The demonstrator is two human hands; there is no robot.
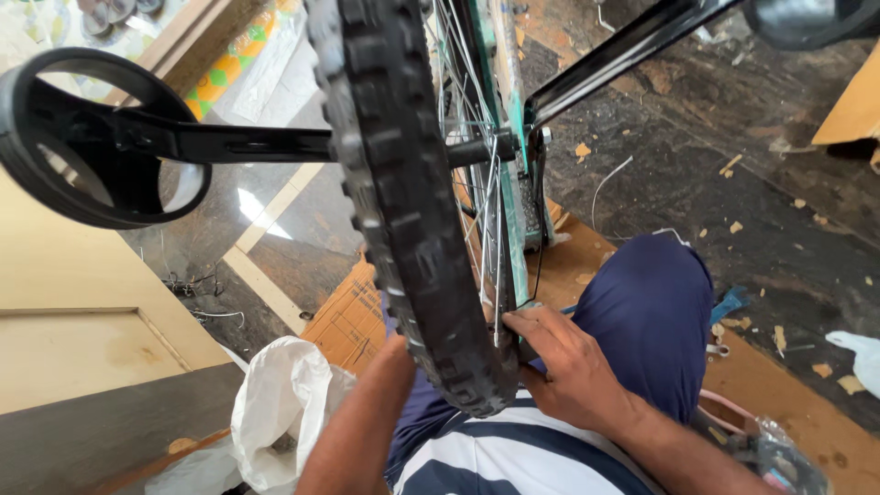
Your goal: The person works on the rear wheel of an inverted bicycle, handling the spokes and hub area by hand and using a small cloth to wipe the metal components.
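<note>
A bicycle wheel with a knobby black tyre (403, 202) and thin silver spokes (477, 119) stands upright in front of me, its lowest part over my lap. My right hand (564, 367) rests against the rim (500, 302) near the bottom of the wheel, fingers pressed to the spokes and rim edge. My left forearm (362, 431) reaches up behind the tyre; the tyre hides my left hand. A black training wheel (87, 137) sticks out to the left on a black bracket (247, 144) from the axle. The teal frame (509, 101) runs beside the spokes.
I sit on flattened brown cardboard (353, 316) over a dark floor (752, 192) strewn with scraps. A white plastic bag (280, 403) lies at my left. A pale wooden door (64, 302) is at the left. A black frame tube (632, 46) slants to the upper right.
</note>
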